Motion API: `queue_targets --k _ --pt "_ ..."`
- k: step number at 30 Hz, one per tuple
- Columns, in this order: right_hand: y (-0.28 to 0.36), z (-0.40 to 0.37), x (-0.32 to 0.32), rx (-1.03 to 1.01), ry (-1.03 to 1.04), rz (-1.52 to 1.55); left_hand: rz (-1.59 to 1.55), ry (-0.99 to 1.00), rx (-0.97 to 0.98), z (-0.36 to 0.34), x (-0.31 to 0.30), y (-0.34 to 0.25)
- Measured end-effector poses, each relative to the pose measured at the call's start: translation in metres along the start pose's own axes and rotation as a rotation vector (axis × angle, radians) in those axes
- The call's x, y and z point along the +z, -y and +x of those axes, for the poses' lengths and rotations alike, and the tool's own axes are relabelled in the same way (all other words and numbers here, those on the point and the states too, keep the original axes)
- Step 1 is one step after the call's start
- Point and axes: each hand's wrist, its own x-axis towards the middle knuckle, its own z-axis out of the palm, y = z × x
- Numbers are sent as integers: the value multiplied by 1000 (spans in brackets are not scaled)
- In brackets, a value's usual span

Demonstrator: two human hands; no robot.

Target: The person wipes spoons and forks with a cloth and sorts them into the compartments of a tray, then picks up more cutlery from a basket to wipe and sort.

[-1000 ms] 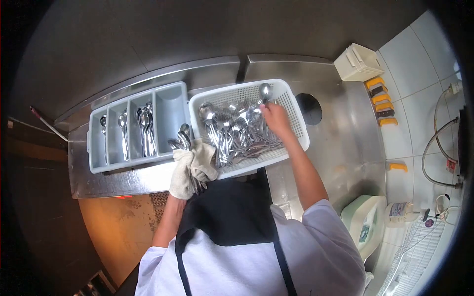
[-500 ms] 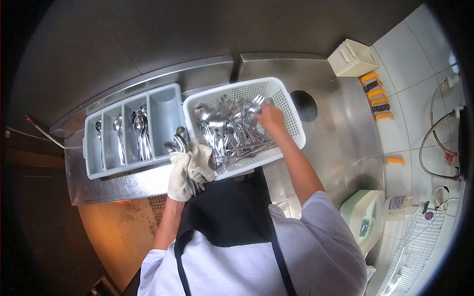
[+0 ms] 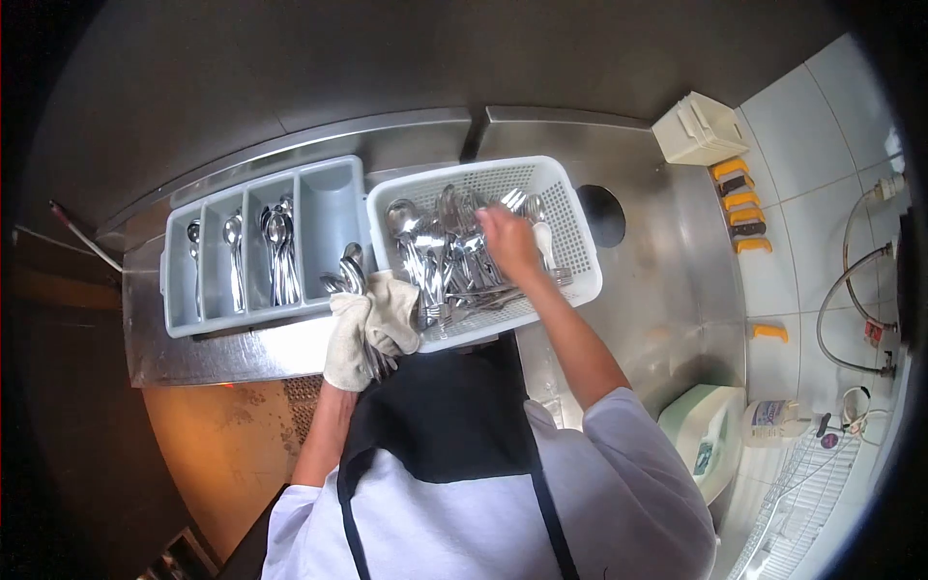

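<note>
My left hand (image 3: 350,350), covered by a white cloth or glove (image 3: 394,302), is closed around a bunch of spoons (image 3: 352,273). Their bowls stick out above the cloth and the handles show below it. It is beside the near left corner of a white perforated basket (image 3: 586,259) full of mixed forks and spoons. Over the right half of that basket, my bare right hand (image 3: 510,246) has its fingers bent together among the cutlery (image 3: 454,256); what they pinch, if anything, is hidden.
Left of the basket stands a grey cutlery tray (image 3: 329,217) with spoons in three compartments. A round dark hole (image 3: 601,215) opens in the steel counter (image 3: 667,261). At the right are a cream container (image 3: 698,130), yellow-handled tools (image 3: 742,208) and a jug (image 3: 770,423).
My right hand has moved left within the basket, uncovering cutlery on its right side. My left hand still grips the spoons. The view has shifted slightly.
</note>
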Motion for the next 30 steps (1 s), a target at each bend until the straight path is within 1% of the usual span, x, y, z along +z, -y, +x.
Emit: queue_targets --k 1,3,4,6,7,10,13,16,17,20,22,23,25,26,28,29,30 --pt "13 -2 4 -16 18 76 -31 5 -48 -4 12 -4" --pt "38 -4 4 -49 45 232 27 23 -50 -9 28 -7" --pt "36 -3 3 45 65 317 57 35 -50 -9 31 -8" --pt "24 1 3 226 111 487 73 -62 6 -2 13 -1" --pt "-1 6 9 106 -12 298 77 -112 37 1 7 2" --pt "-32 15 -6 142 14 -191 65 -82 -34 -13 38 -8" --pt "-59 21 1 -100 71 -85 50 -139 12 -12 39 -6" --pt "-27 34 -33 602 307 557 47 -158 -50 -14 48 -10" --pt "-46 38 -23 682 241 650 52 -145 -47 -14 47 -11" --pt "-60 26 -12 -18 185 -129 54 -109 -45 -15 43 -10" --pt "-59 21 -6 -91 202 -240 37 -85 -53 -14 45 -11" --pt "-57 20 -5 -129 210 -296 34 -141 -43 -14 49 -9" --pt "-54 30 -6 -108 314 -373 30 -256 -17 -14 61 -8" --pt "-54 37 -7 -96 365 -410 43 -160 -21 -15 54 -9" --pt "-56 47 -13 -176 418 -460 74 39 -38 -13 30 -12" --pt "-60 51 -16 -216 444 -487 54 43 -45 -14 24 -12" --pt "-66 55 -18 -177 395 -443 33 46 -51 -14 19 -12"
